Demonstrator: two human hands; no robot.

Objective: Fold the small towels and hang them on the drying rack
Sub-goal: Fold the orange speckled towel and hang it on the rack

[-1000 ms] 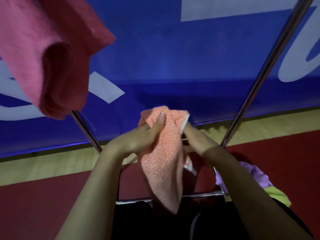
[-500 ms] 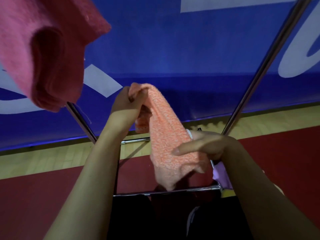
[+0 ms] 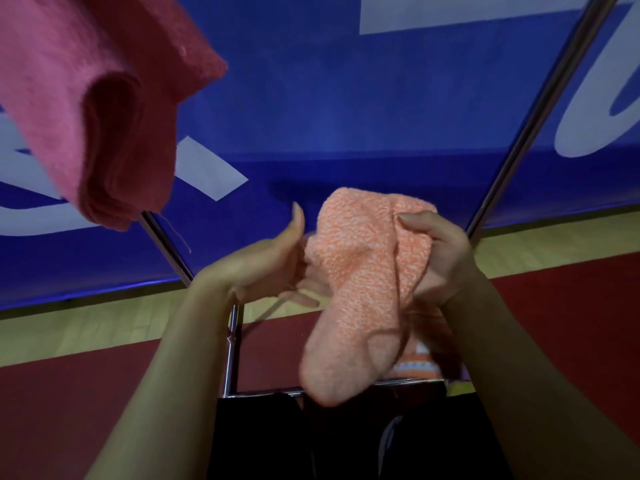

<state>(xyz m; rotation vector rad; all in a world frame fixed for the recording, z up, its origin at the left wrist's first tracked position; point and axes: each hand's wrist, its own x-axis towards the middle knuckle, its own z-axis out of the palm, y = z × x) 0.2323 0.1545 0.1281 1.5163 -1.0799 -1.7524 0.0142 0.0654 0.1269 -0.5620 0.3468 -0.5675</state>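
Fingers of the right hand [image 3: 440,258] are curled round the upper right edge of the orange towel [image 3: 360,282], thumb pressed on its front face, so that hand carries it; the left hand [image 3: 273,268] is spread wide beside the cloth, thumb up, its fingertips at or just behind the towel's left edge, and whether they touch it is unclear. That towel hangs in the air in front of the person, between the two sloping bars of the drying rack [image 3: 540,109] and above the rack's low crossbar near the floor, not yet on any bar. Its long axis runs nearly vertical, leaning a little down and to the left, with the bunched top at the right hand and the loose rounded end pointing down toward the crossbar. It looks light, soft and limp, a nubbly cloth that should sag wherever unsupported and is unlikely to slip; taking it by the two upper corners would probably let it fall flat for a fold. A pink towel [image 3: 93,109], folded, already hangs over the left bar at the upper left
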